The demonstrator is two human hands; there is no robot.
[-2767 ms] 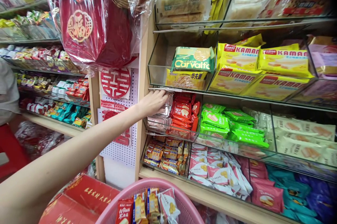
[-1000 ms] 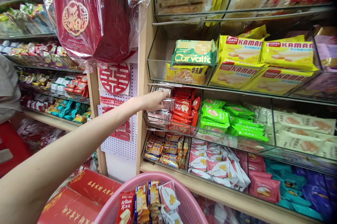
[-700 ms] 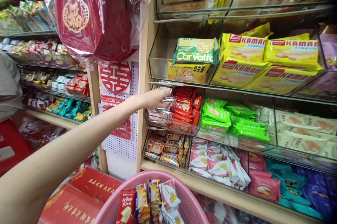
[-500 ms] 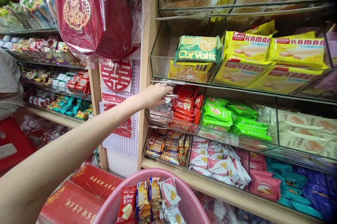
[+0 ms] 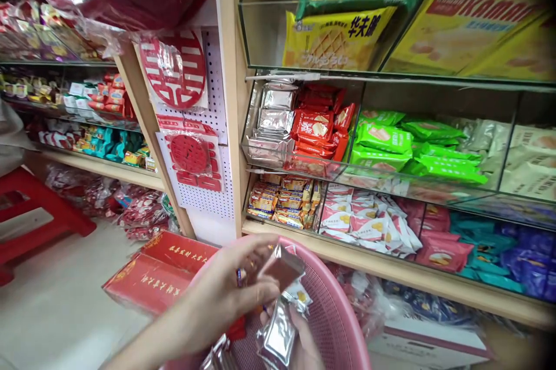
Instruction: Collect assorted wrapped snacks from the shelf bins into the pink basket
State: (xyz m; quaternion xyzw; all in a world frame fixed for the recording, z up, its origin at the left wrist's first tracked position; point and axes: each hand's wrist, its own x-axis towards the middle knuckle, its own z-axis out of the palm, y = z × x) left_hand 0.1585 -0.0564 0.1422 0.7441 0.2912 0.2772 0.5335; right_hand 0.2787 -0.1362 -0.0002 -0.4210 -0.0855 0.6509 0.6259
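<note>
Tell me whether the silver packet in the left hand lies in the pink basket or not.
Not in it: the left hand grips the silver packet in the air over the pink basket, fingers closed on it.

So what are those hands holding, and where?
Left hand pinches a silver packet by its left edge; right hand grips a second packet from beneath.

Packaged snacks (image 5: 382,138) are filling clear bins (image 5: 304,168) along wooden shelves (image 5: 391,273), marking this as a small shop. Red paper decorations (image 5: 174,66) are hanging on a pegboard (image 5: 216,98), and a pink basket (image 5: 343,307) is waiting below.
</note>
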